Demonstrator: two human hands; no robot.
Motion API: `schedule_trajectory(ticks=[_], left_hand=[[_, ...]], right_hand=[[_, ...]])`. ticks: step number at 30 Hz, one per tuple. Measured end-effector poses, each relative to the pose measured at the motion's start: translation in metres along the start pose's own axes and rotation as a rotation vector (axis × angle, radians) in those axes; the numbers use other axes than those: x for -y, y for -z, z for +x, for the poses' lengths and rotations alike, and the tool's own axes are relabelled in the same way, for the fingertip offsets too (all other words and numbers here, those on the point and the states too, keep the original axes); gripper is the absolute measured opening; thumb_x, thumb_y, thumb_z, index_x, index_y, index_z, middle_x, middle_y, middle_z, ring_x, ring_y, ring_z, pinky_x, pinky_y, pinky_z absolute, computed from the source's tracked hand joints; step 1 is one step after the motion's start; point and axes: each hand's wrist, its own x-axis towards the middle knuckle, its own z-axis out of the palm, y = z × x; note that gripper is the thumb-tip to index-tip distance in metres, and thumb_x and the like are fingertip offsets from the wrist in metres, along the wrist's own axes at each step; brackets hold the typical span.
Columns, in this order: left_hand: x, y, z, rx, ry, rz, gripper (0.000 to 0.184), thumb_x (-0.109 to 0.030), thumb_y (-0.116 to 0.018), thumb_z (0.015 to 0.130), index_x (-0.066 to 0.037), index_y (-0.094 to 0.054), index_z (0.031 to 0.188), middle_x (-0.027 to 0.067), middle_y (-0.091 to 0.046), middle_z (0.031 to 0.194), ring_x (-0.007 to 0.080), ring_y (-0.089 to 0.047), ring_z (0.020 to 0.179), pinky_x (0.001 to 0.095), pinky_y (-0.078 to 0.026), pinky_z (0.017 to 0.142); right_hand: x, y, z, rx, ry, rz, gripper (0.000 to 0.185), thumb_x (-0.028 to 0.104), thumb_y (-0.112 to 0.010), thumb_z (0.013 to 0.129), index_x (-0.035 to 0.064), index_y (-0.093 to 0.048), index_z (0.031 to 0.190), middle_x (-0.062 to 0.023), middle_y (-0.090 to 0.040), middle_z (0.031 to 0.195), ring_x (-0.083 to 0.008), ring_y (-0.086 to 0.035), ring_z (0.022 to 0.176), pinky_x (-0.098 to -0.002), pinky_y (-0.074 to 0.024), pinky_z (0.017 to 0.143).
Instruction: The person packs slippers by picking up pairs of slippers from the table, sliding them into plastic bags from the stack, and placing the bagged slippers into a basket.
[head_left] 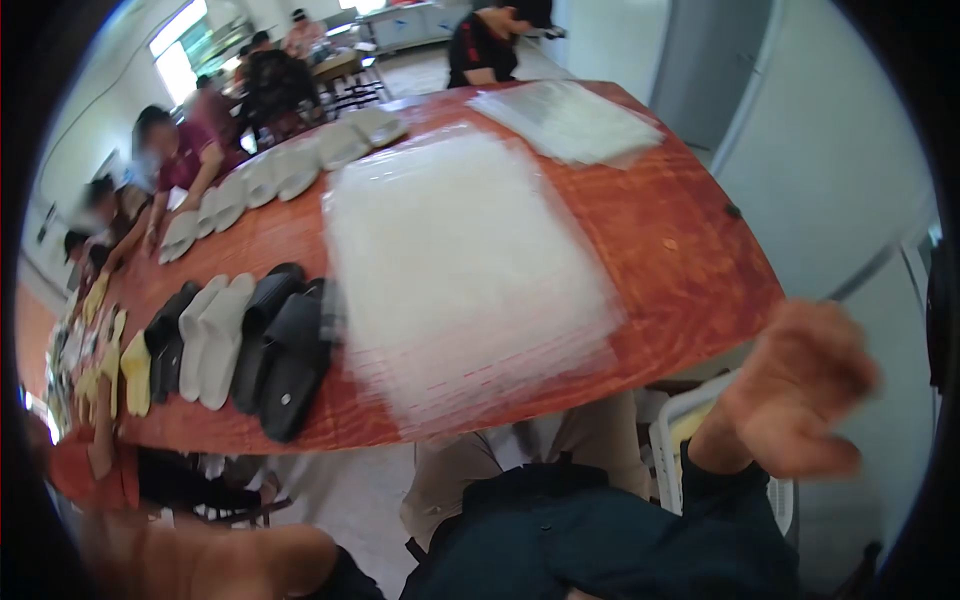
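Observation:
My right hand (800, 390) is raised off the table's right front edge, above a white plastic basket. Its thumb stands apart from the fingers and I see nothing held in it. My left hand (125, 555) is at the bottom left, smeared by motion and cut by the dark lens border, so its fingers cannot be made out. A large stack of clear plastic bags (470, 260) lies on the table in front of me. Left of the stack, black slippers (290, 360) and off-white slippers (215, 340) lie in pairs along the near edge.
The reddish wooden table (690, 260) curves around in front. A second pile of clear bags (575, 120) lies at its far end. Grey-beige slippers (260, 180) line the far side. People sit along the left and at the back. The white basket (665, 440) stands below the right edge.

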Motion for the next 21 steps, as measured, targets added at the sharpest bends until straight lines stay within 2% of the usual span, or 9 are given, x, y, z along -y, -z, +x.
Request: schedule_trajectory(ticks=[2,3,4,5,6,8,11,14,21], left_hand=[[0.053,-0.017,-0.056,-0.453,0.320,0.826,0.047,-0.020,-0.051,0.092,0.012,-0.055,0.125,0.0235,-0.059,0.128,0.0321,-0.056,0.121,0.0419,-0.038,0.108],[0.080,-0.016,-0.076,-0.495,0.549,1.054,0.049,-0.020,-0.052,0.092,0.013,-0.055,0.128,0.0238,-0.059,0.131,0.0323,-0.056,0.123,0.0401,-0.037,0.111],[0.087,-0.014,-0.079,-0.360,0.816,1.130,0.041,-0.010,-0.065,0.086,0.001,-0.060,0.126,0.0157,-0.062,0.125,0.0311,-0.056,0.122,0.0425,-0.038,0.109],[0.099,0.001,-0.104,-0.271,0.896,1.157,0.043,-0.007,-0.066,0.084,0.001,-0.060,0.126,0.0163,-0.062,0.124,0.0307,-0.057,0.120,0.0404,-0.040,0.107],[0.112,0.019,-0.137,-0.178,0.981,1.175,0.045,-0.005,-0.067,0.082,0.000,-0.060,0.126,0.0169,-0.063,0.122,0.0303,-0.058,0.119,0.0383,-0.041,0.104],[0.132,0.043,-0.178,-0.172,1.043,1.183,0.041,-0.009,-0.068,0.082,0.001,-0.061,0.122,0.0194,-0.062,0.117,0.0364,-0.058,0.113,0.0393,-0.042,0.102],[0.165,0.068,-0.192,-0.056,1.027,1.206,0.041,-0.011,-0.069,0.080,0.001,-0.062,0.119,0.0205,-0.061,0.115,0.0403,-0.057,0.111,0.0437,-0.044,0.098],[0.206,0.087,-0.204,0.078,1.115,1.349,0.044,-0.013,-0.072,0.076,0.000,-0.062,0.116,0.0210,-0.061,0.109,0.0411,-0.056,0.107,0.0479,-0.046,0.090],[0.228,0.110,-0.210,0.017,1.115,1.229,0.033,-0.007,-0.066,0.072,0.002,-0.064,0.103,0.0234,-0.063,0.101,0.0449,-0.060,0.099,0.0501,-0.049,0.085]], right_hand=[[-0.024,0.003,-0.034,0.191,-0.275,-0.110,0.061,0.054,-0.055,0.096,0.0008,-0.061,0.124,-0.0154,-0.064,0.102,-0.0228,-0.060,0.088,-0.0363,-0.0494,0.074],[-0.033,0.002,-0.048,0.276,-0.435,-0.097,0.058,0.049,-0.057,0.096,0.0001,-0.061,0.126,-0.0165,-0.065,0.105,-0.0239,-0.062,0.090,-0.0357,-0.0512,0.076],[-0.040,0.000,-0.057,0.382,-0.549,-0.094,0.050,0.039,-0.060,0.096,-0.0015,-0.062,0.125,-0.0163,-0.066,0.104,-0.0232,-0.063,0.090,-0.0333,-0.0516,0.076],[-0.047,-0.004,-0.064,0.491,-0.664,-0.096,0.042,0.028,-0.063,0.095,-0.0030,-0.063,0.123,-0.0162,-0.067,0.104,-0.0225,-0.064,0.089,-0.0310,-0.0520,0.076],[-0.052,-0.009,-0.070,0.502,-0.667,-0.077,0.042,0.028,-0.063,0.095,-0.0030,-0.063,0.123,-0.0162,-0.067,0.104,-0.0225,-0.064,0.089,-0.0310,-0.0520,0.076],[-0.062,-0.023,-0.079,0.742,-0.846,-0.108,0.030,0.011,-0.066,0.090,-0.0047,-0.067,0.115,-0.0143,-0.070,0.099,-0.0194,-0.066,0.086,-0.0290,-0.0514,0.075],[-0.069,-0.046,-0.090,0.871,-0.874,-0.055,0.026,0.004,-0.069,0.086,-0.0043,-0.069,0.111,-0.0126,-0.071,0.092,-0.0177,-0.067,0.083,-0.0282,-0.0514,0.075],[-0.074,-0.066,-0.104,0.934,-0.879,-0.042,0.025,0.006,-0.070,0.087,-0.0029,-0.070,0.110,-0.0134,-0.071,0.089,-0.0179,-0.068,0.081,-0.0285,-0.0520,0.073],[-0.070,-0.071,-0.123,1.010,-0.852,-0.063,0.023,0.017,-0.072,0.090,-0.0003,-0.072,0.107,-0.0150,-0.071,0.087,-0.0249,-0.070,0.077,-0.0332,-0.0547,0.070]])
